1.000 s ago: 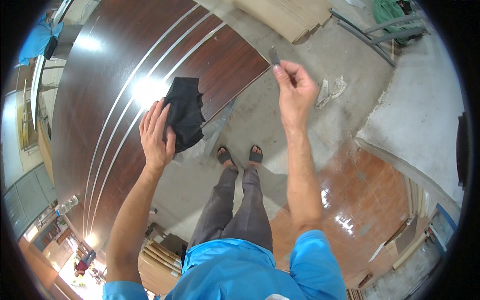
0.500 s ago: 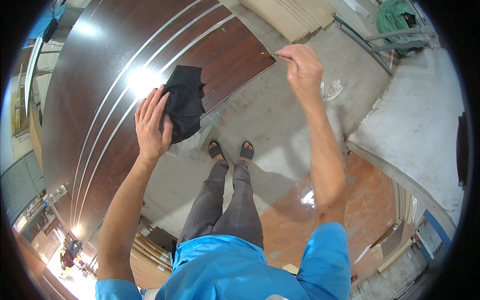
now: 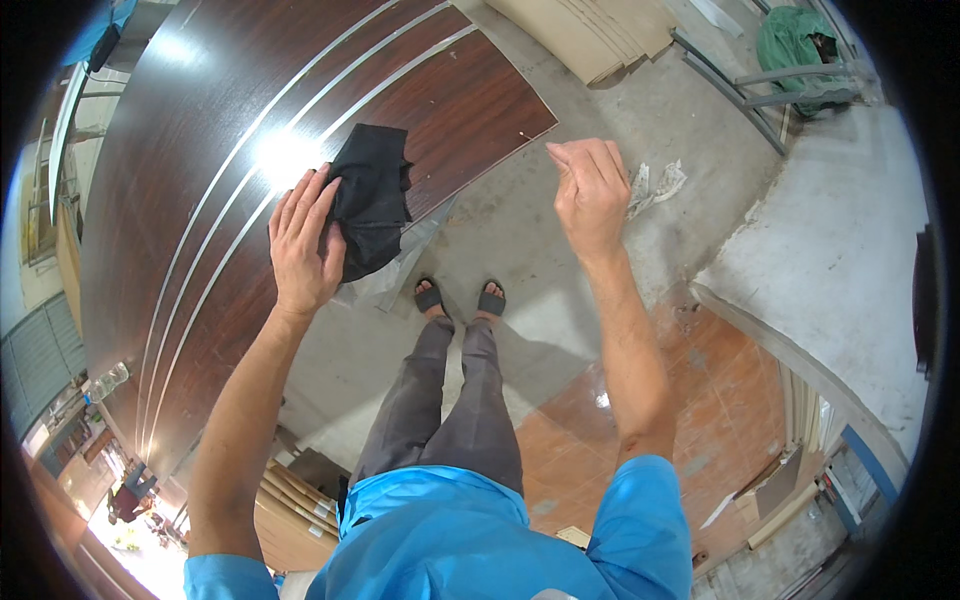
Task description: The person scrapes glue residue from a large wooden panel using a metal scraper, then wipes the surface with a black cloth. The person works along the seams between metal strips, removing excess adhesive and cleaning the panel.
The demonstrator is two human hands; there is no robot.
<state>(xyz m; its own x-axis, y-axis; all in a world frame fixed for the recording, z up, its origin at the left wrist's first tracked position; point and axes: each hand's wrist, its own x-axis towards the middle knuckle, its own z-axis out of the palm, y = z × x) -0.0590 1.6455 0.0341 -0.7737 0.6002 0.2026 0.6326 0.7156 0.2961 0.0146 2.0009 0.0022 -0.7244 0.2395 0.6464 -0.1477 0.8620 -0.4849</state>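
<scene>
My left hand [image 3: 305, 240] lies with its fingers stretched out on the left part of a black cloth [image 3: 372, 185]. The cloth, jagged along its right side, drapes over the near edge of a dark brown wood-grain panel [image 3: 450, 120]. Out to the right, my right hand [image 3: 592, 195] is raised just off the panel's corner, thumb and fingers pinched together. Whatever sits in that pinch is too small or thin to make out. A tiny pale speck [image 3: 522, 135] shows near the panel's corner.
Stacked brown cardboard sheets [image 3: 590, 35] lie beyond the panel. A metal frame [image 3: 730, 90] and a green bag [image 3: 795, 45] stand far right, above a pale slab [image 3: 830, 250]. Crumpled white scraps [image 3: 658, 188] lie on the floor near my right hand.
My right hand has come nearer to me and slightly left. The thin line seen at its fingertips before no longer shows. My left hand and the cloth have hardly moved.
</scene>
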